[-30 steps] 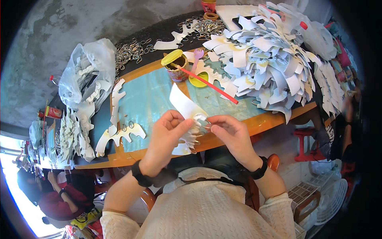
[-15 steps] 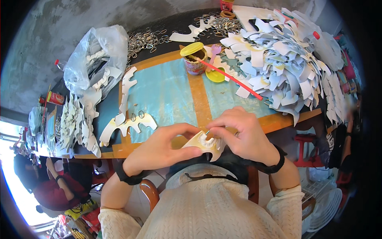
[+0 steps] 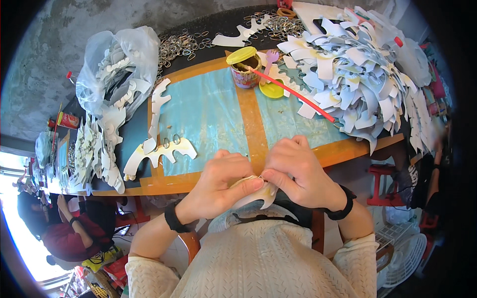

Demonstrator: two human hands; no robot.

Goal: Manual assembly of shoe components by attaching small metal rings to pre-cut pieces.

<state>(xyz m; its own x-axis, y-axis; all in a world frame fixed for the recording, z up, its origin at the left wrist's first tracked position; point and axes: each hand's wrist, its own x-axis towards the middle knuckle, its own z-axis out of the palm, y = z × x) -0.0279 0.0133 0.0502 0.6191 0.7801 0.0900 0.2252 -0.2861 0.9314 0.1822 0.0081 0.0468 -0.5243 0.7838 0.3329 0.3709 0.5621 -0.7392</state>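
Close to my body, just off the table's front edge, both hands hold a white scalloped cutout piece [image 3: 267, 195]. My left hand [image 3: 218, 180] grips its left part, thumb pressed along the top edge. Against it, my right hand [image 3: 299, 173] pinches the same edge with thumb and curled fingers. Whatever lies between the fingertips is hidden. To the left, on the table, rests another white scalloped strip [image 3: 158, 155] with yellowish smears and a few oval metal rings [image 3: 176, 138] at its upper edge. A narrower strip [image 3: 156, 107] touches it from behind.
An open tub [image 3: 244, 77] with a yellow lid holds a red stick [image 3: 298, 97]. A large pile of white cutouts [image 3: 348, 79] covers the right side. At left stand a plastic bag [image 3: 92, 74] and more cutouts [image 3: 97, 154]. Loose rings [image 3: 181, 45] lie behind. Another person [image 3: 67, 236] sits at left.
My left hand has turned over the piece, its thumb moving up to the top edge beside my right hand. The piece has folded or tilted, and its curved opening is now covered by fingers.
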